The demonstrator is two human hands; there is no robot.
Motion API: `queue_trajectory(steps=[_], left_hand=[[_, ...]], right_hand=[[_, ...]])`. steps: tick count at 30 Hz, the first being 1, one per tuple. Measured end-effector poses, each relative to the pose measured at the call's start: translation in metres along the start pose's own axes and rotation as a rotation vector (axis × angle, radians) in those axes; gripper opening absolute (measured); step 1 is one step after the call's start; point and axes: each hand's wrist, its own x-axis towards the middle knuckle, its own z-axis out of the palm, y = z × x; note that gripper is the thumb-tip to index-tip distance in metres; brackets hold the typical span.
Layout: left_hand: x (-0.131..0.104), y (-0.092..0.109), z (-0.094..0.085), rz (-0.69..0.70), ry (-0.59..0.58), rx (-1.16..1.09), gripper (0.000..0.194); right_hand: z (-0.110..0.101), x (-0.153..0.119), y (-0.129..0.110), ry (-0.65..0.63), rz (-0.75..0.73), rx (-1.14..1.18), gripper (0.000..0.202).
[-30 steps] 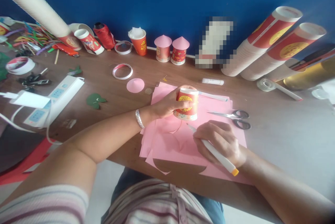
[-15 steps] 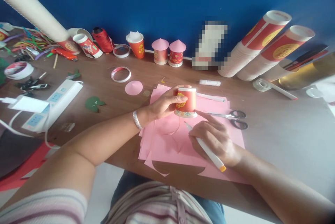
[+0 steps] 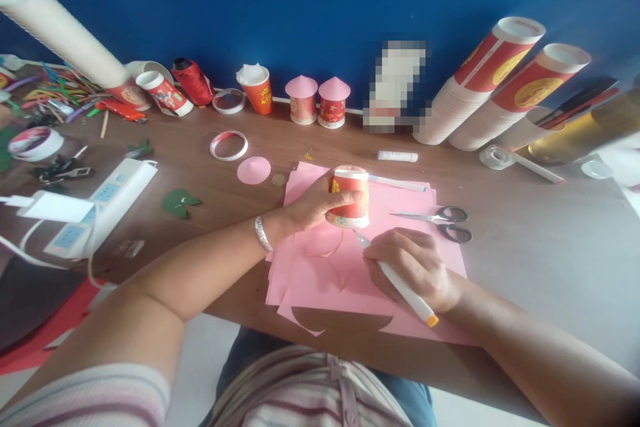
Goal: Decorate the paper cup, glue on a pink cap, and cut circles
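My left hand (image 3: 315,204) is closed around a short red paper cup (image 3: 354,182), thumb across its front. A band of drawn pattern runs around the cup's lower white edge. In my right hand (image 3: 413,264) is a white marker (image 3: 407,290) with an orange end, its pale tip pointing at the cup's lower edge. Whether the tip touches the cup I cannot tell. Below both hands lies a stack of pink paper (image 3: 320,287) with cut-out curves. Black-handled scissors (image 3: 453,215) rest on its right side.
Two small cups with pink cone tops (image 3: 334,88) stand by the blue wall. A pink paper cone (image 3: 254,170) and tape roll (image 3: 229,146) lie at left, near a white power strip (image 3: 100,210). Tall stacks of paper cups (image 3: 500,67) lean at the right.
My left hand has turned the cup a little and shifted it slightly left. My right forefinger has drawn back from the cup and now curls onto the marker.
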Motion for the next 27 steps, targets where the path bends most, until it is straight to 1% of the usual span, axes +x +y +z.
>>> queue_trajectory(steps=[7, 12, 19, 27], left_hand=[[0.0003, -0.0002, 0.0, 0.006, -0.001, -0.016, 0.046], [0.0002, -0.0011, 0.0005, 0.015, -0.014, -0.005, 0.049], [0.0008, -0.005, -0.0039, 0.021, -0.021, 0.021, 0.048], [0.0007, -0.0061, -0.0039, 0.026, -0.021, 0.01, 0.048]], right_hand=[[-0.0009, -0.0029, 0.0011, -0.035, 0.043, -0.054, 0.022], [-0.0005, -0.0021, 0.0014, -0.042, 0.037, -0.045, 0.021], [-0.0002, -0.0009, 0.0014, -0.042, 0.035, -0.034, 0.02], [-0.0012, -0.0005, 0.0022, -0.063, 0.033, -0.042, 0.02]])
